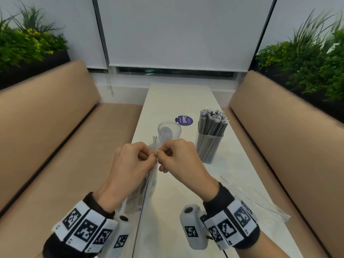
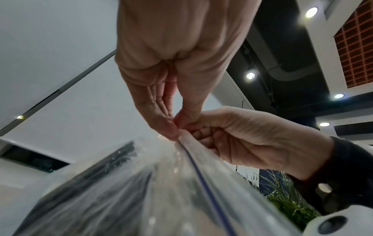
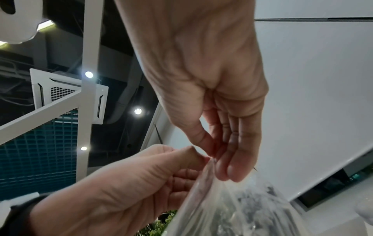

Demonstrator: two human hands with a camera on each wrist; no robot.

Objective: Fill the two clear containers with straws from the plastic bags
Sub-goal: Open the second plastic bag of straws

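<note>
Thumb and fingers (image 2: 161, 121) of the left hand (image 1: 128, 164) and the right hand (image 1: 178, 161) meet tip to tip, each pinching one lip of the zip seal at the top of a full plastic bag (image 1: 147, 185) of straws, held upright between the wrists above the near end of the white bench (image 1: 178, 97). The bag's long axis runs from the pinched mouth down toward the person, its blue seal line (image 2: 203, 185) trailing away from the fingertips; the likely next move is a pull of the two lips apart, left and right, and both hands sit equally close to the seal. Just beyond the knuckles stands the empty clear container (image 1: 169, 134), the nearer target for this bag's load. To its right, well apart from the hands, the second container (image 1: 209, 146) is already packed with grey wrapped straws (image 1: 213, 122). A flat, emptied bag (image 1: 256, 200) lies on the bench by the right wrist. A round purple sticker (image 1: 184, 120) sits behind the containers. Whether the seal has begun to part is hidden by the fingertips; the bag's lower end is cut off behind the wristbands, and its contents show only as dark blurred streaks.
</note>
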